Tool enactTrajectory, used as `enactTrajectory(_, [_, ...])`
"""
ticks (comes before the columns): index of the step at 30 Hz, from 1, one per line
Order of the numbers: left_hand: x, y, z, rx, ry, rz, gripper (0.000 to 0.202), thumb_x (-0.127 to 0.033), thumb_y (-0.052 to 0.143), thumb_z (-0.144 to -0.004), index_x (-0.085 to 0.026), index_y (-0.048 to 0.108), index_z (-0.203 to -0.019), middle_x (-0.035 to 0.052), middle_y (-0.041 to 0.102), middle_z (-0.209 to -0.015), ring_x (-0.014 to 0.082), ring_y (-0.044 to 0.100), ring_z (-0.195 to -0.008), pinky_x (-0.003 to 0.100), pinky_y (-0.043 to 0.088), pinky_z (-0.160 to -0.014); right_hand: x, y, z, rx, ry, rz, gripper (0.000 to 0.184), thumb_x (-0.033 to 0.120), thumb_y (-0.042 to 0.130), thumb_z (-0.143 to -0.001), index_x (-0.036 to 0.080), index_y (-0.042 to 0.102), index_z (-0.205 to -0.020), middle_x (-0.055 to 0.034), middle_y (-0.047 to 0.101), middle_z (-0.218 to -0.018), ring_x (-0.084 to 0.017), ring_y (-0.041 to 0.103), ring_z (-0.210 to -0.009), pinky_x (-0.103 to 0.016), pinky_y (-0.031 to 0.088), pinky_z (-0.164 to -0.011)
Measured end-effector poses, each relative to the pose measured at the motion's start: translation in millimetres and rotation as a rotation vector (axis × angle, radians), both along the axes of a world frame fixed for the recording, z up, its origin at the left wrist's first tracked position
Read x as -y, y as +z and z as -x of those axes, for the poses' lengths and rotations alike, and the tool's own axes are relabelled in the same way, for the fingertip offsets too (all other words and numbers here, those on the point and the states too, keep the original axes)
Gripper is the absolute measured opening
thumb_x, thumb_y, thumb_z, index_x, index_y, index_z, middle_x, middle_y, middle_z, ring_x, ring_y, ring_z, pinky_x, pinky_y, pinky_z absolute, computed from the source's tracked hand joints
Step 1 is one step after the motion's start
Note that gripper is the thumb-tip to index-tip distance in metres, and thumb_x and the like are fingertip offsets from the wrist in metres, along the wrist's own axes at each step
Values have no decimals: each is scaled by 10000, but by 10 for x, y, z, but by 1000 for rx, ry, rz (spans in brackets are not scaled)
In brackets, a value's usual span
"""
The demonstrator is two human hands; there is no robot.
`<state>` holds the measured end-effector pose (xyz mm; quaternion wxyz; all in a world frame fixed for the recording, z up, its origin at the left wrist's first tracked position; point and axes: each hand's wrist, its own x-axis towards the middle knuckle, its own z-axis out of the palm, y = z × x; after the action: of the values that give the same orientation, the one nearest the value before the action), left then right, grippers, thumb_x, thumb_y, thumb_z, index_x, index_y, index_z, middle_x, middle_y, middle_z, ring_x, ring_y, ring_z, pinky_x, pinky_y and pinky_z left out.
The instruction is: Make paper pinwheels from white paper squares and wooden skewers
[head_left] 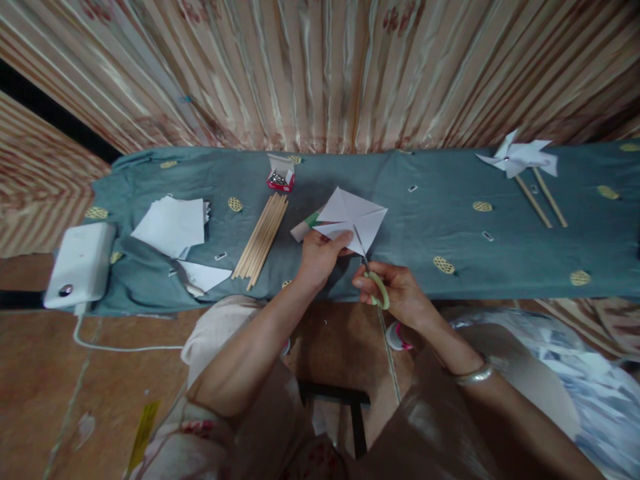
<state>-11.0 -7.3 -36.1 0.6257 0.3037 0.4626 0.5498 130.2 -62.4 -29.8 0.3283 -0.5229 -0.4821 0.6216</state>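
Observation:
My left hand (323, 257) pinches the near left edge of a white paper square (357, 212), thumb on top. Creases and slits run from the square's corners toward its middle. My right hand (393, 288) grips scissors (379, 288) with light green handles. Their blades lie along the paper's near corner, pointing toward its centre. Partly under the paper and my left hand lies a flat green-and-white item (304, 227); its kind I cannot make out. Just to the left is a bundle of wooden sticks (261, 240).
A small red box (280, 175) of metal pins stands open behind the sticks. At left are stacked white papers (173, 225), a folded paper piece (205, 275) and a white power bank (83, 263) with a cable. Paper pinwheels (533, 158) on sticks lie at right on the green cloth (440, 230).

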Motion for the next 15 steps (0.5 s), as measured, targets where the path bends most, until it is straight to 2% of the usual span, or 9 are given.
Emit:
enactTrajectory(6, [4,7,1,-26,-12,15,292,-278,760,-573,-157,660,-819,13,695,-778,148,639,-681,273,545,-636,-5,42,19,-14,-11,19,339,468,793,-628,174,636,-691,30,577,-533,-88,532,-467,-210,406,-452])
enactTrajectory(15, [-14,-14,9,-12,-5,5,300,-276,767,-566,-158,663,-821,20,700,-797,156,645,-698,277,548,-632,16,-19,2,-5,20,27,321,450,781,-654,175,633,-728,38,581,-543,-89,520,-483,-211,402,-461])
